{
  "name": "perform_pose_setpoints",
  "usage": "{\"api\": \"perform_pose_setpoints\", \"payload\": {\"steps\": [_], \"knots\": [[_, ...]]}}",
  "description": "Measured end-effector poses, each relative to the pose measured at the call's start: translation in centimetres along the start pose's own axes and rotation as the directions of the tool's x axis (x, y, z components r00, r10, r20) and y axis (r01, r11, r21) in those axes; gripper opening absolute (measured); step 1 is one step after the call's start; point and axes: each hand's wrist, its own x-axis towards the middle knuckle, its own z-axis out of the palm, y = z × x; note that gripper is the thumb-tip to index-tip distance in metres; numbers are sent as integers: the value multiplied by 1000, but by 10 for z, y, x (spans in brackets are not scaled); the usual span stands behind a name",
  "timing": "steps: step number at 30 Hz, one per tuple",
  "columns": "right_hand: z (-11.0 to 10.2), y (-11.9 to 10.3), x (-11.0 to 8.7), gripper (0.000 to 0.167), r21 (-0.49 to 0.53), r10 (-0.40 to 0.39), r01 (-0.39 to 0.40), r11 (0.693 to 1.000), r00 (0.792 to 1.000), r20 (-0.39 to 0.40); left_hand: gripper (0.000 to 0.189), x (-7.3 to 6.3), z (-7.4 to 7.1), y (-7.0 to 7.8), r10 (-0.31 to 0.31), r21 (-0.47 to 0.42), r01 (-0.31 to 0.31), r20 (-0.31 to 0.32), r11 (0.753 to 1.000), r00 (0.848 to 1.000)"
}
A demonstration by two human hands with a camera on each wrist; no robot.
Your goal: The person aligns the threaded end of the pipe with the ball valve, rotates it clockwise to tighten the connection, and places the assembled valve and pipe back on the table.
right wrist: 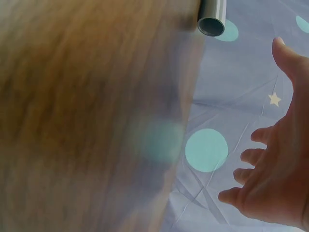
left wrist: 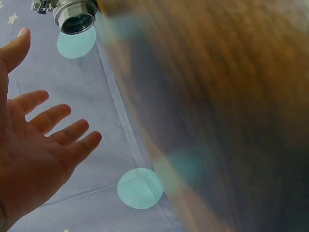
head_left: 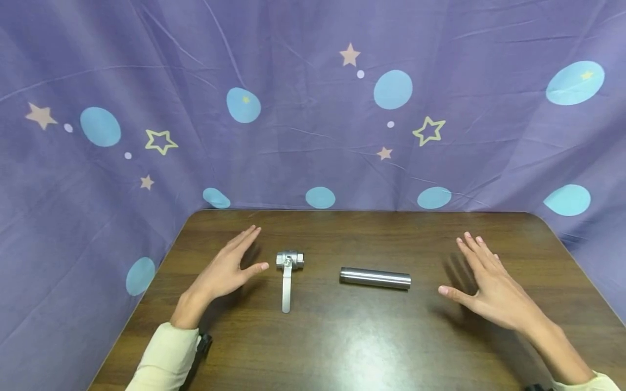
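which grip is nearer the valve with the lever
Left. The left grip is just left of the valve, not touching it; the right grip is farther off, to the right beyond the metal tube.

Soft glare whitens the near tabletop (head_left: 371,353), which blurs in both wrist views.
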Motion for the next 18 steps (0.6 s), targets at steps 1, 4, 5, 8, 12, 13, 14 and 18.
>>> {"api": "perform_pose_setpoints", "payload": {"steps": [1,4,5,8,12,13,14,18], "knots": [[1,-1,1,115,4,-3,3,1000,1000,4,92,1,0,-1,2,-11,-2,2,1000,1000],[4,-2,2,113,18,-13,12,1000,1000,13,90,4,2,-2,12,-44,-12,15,999,1000],[5,-3,3,112,22,-15,15,1000,1000,18,89,6,3,-2,15,-53,-14,21,998,1000],[6,-5,4,112,33,-15,14,999,999,39,88,9,6,-3,26,-77,-23,39,997,999],[8,-9,7,112,52,5,-8,999,997,73,88,14,9,-5,50,-97,-45,51,994,997],[9,-10,9,112,55,8,-13,998,997,82,87,15,9,-6,57,-98,-51,55,994,997],[10,-11,10,112,56,10,-15,998,996,88,87,16,9,-6,65,-103,-58,60,993,996],[13,-14,16,112,61,1,-7,998,995,100,83,18,6,-9,101,-104,-93,77,990,992]]}}
